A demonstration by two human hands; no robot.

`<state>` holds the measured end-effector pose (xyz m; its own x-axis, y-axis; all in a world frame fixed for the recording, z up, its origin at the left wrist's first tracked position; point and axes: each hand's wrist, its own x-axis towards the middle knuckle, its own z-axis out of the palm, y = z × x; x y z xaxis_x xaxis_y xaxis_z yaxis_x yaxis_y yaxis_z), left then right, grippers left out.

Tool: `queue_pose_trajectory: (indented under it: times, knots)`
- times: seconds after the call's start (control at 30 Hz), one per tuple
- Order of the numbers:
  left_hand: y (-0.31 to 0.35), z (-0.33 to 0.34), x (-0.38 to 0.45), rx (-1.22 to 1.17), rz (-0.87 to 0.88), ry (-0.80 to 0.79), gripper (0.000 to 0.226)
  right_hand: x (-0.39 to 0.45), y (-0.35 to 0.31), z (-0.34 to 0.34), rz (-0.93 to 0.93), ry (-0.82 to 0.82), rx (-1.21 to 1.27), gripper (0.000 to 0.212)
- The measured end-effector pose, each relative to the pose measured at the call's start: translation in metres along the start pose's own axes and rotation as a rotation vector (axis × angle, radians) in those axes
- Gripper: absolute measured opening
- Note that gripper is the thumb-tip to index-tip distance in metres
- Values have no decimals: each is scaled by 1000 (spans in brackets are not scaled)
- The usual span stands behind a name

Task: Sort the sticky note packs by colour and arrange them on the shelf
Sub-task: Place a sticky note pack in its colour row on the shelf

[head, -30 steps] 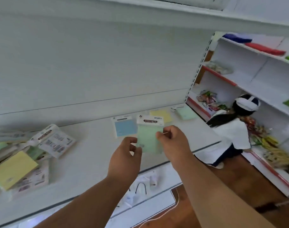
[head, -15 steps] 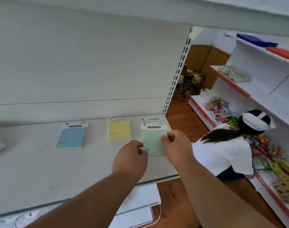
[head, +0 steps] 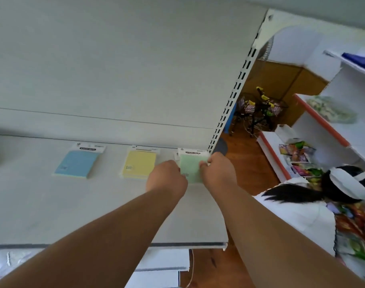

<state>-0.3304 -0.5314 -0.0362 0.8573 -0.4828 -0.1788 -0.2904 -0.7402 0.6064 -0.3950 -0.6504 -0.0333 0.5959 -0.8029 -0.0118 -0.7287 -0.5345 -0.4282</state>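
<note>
Both my hands hold a green sticky note pack (head: pixel 191 166) at the right end of the white shelf (head: pixel 94 215). My left hand (head: pixel 167 179) pinches its left edge and my right hand (head: pixel 218 173) pinches its right edge. The pack lies low over the shelf, on top of another green pack whose white header peeks out behind it. To its left a yellow pack (head: pixel 140 164) lies flat, and further left a blue pack (head: pixel 76 163). All three sit in a row near the back wall.
The slotted shelf upright (head: pixel 231 96) stands just behind the green pack. A person in white (head: pixel 302 215) crouches on the wooden floor at the right, beside another shelf unit (head: pixel 323 125) with snack packets. Lower shelves show under my arms.
My hands carried the green pack rightward and down onto the shelf's right end, behind the other green pack's spot. The view swung right, so the pile of mixed packs at the left left the frame.
</note>
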Motion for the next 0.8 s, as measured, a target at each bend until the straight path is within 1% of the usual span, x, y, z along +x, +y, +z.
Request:
queue_pose_trajectory:
  times: [0.1, 0.13, 0.23, 0.33, 0.43, 0.53, 0.7, 0.8]
  knots:
    - [2, 6, -5, 8, -19, 38, 27, -3, 4, 4, -128, 78, -64, 24]
    - [0, 6, -8, 3, -26, 58, 29, -6, 4, 4, -178, 98, -59, 22]
    - [-12, -4, -22, -48, -44, 120, 31, -17, -3, 11, -335, 120, -22, 11]
    - [-36, -25, -38, -70, -60, 167, 29, -29, -30, 21, -420, 115, 60, 8]
    - [-74, -59, -47, -72, -88, 233, 27, -51, -85, 35, -512, 95, 136, 11]
    - [-131, -104, -51, -95, -148, 304, 24, -79, -156, 57, -615, 91, 198, 12]
    - [-257, -191, -68, -76, -206, 384, 23, -141, -284, 119, -688, 27, 277, 11]
    - [-327, -247, -81, -23, -250, 406, 22, -181, -355, 157, -703, -59, 314, 10]
